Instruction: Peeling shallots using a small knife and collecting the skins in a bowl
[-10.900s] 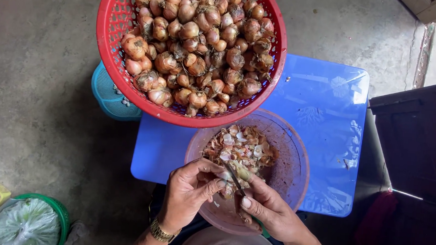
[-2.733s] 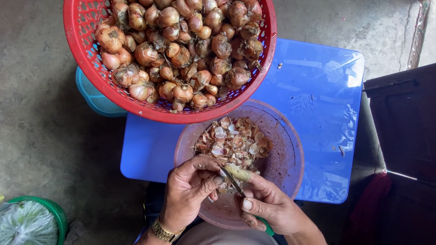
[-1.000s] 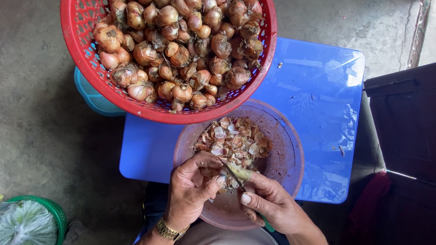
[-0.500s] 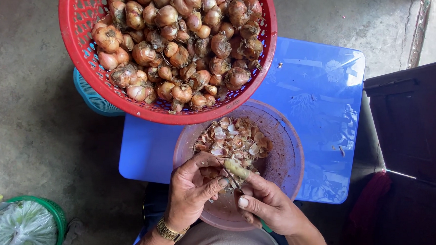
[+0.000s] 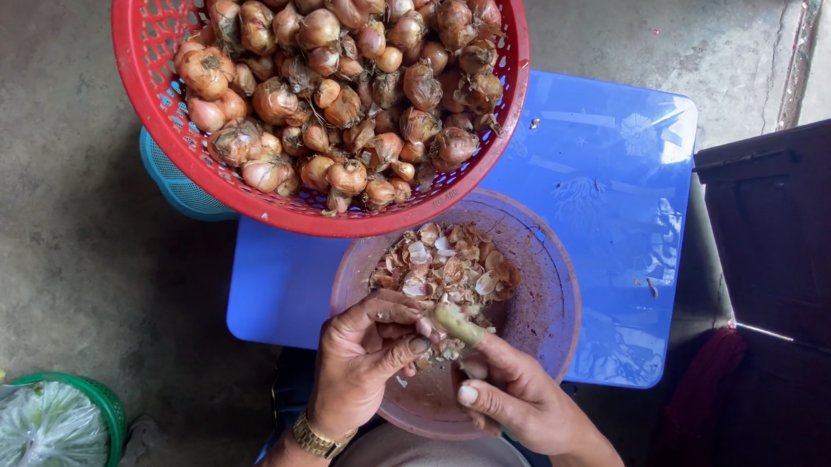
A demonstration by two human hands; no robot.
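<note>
Bench (image 5: 608,177): blue, centre of frame, on a grey floor.
Basket (image 5: 148,96): red, top centre, full of unpeeled shallots (image 5: 348,78).
Bowl (image 5: 549,316): pinkish, lower centre, heaped with peels (image 5: 447,268).
Left hand (image 5: 356,368): over the bowl's near rim, fingers (image 5: 410,345) curled tight around a shallot, mostly hidden.
Right hand (image 5: 520,400): beside it, fingers closed on a small knife (image 5: 458,325) with a pale handle, touching the left thumb.
</note>
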